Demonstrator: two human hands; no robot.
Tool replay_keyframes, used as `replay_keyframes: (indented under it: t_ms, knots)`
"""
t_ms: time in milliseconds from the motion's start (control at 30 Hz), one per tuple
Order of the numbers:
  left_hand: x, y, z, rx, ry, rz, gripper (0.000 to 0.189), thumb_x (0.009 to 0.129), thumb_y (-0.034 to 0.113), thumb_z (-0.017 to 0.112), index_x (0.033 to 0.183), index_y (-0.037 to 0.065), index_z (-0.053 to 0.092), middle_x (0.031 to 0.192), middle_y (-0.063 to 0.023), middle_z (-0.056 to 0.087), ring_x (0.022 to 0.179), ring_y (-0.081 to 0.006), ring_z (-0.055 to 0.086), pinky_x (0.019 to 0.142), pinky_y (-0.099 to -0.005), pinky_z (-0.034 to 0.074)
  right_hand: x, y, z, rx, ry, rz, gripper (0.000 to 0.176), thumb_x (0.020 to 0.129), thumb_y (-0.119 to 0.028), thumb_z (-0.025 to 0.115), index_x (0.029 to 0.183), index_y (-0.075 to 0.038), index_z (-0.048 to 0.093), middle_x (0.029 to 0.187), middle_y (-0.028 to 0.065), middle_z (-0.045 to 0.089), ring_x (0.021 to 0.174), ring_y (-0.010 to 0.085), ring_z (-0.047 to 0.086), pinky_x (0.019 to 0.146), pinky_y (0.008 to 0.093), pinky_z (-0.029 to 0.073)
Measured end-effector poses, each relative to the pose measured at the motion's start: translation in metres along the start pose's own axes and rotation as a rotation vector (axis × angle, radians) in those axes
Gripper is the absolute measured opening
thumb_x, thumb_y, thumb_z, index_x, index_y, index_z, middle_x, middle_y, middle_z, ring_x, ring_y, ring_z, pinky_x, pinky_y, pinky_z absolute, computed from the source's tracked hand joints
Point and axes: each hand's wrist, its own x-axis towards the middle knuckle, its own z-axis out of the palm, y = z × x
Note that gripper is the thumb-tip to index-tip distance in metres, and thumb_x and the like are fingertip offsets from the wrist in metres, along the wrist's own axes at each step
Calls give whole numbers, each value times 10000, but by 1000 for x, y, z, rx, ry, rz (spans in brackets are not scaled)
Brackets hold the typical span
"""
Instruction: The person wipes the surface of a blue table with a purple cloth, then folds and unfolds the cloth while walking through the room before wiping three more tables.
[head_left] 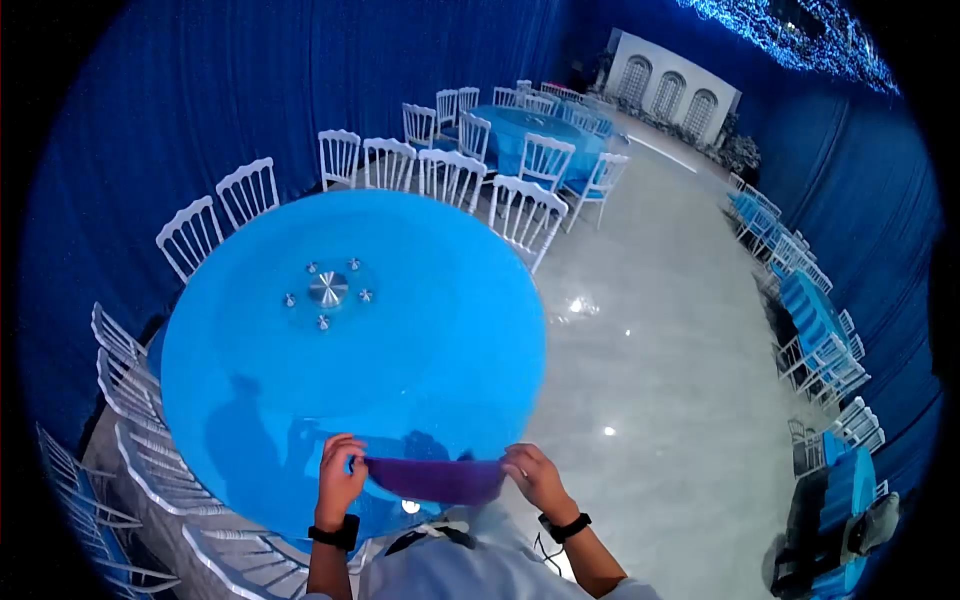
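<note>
A purple cloth (435,480) hangs stretched between my two hands, over the near edge of a round table with a bright blue cover (440,290). My left hand (341,478) pinches the cloth's left end, and a black band circles that wrist. At the right end, the fingers of my right hand (537,477) are closed on the cloth, with another black band on the wrist. On the table's far half is a round metal disc (328,289) with several small shiny pieces around it. Shadows fall on the blue cover.
White chairs (451,176) stand around the table's far and left sides. Another blue table (510,125) with chairs is beyond. Pale floor (650,330) runs along the right, with more blue tables (812,305) and chairs. Blue curtains (200,90) hang behind.
</note>
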Motion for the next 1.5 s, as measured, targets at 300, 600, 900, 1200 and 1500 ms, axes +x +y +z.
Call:
replay_keyframes:
  t_ms: [300, 600, 900, 1200, 1500]
  knots:
    - [68, 29, -2, 48, 122, -46, 111, 783, -1, 585, 888, 24, 614, 866, -138, 632, 774, -308, 600, 695, -370, 488, 68, -16, -38, -26, 188, -15, 172, 806, -11, 646, 975, -41, 638, 994, 125, 615, 828, 283, 623, 688, 341, 521]
    - [59, 77, -57, -47, 62, 48, 167, 773, -45, 594, 925, 24, 607, 867, -136, 660, 781, -254, 617, 691, -338, 486, 43, -71, -83, 140, 138, -86, 323, 752, 14, 649, 1065, -42, 596, 1064, 125, 637, 928, 304, 638, 727, 362, 538]
    - [37, 23, -46, 96, -213, -143, 125, 806, 53, 648, 920, 0, 659, 802, -136, 669, 693, -229, 627, 615, -331, 472, 33, -26, -28, 194, 99, 102, 172, 787, -20, 667, 956, -46, 657, 882, 109, 621, 750, 259, 606, 639, 336, 498]
    - [60, -43, 19, 3, -298, -419, 167, 887, 136, 611, 962, -10, 641, 693, -103, 632, 616, -150, 610, 542, -308, 458, 51, 42, 35, 73, 200, 279, 129, 851, -142, 631, 958, -81, 668, 833, 119, 642, 711, 283, 616, 611, 364, 497]
    - [-43, -69, 28, -119, -396, -513, 137, 885, 104, 589, 972, 8, 633, 772, -130, 667, 700, -207, 664, 630, -311, 496, -37, 55, 74, 158, -65, 456, 157, 857, -143, 638, 979, -47, 662, 802, 128, 631, 636, 243, 581, 591, 329, 466]
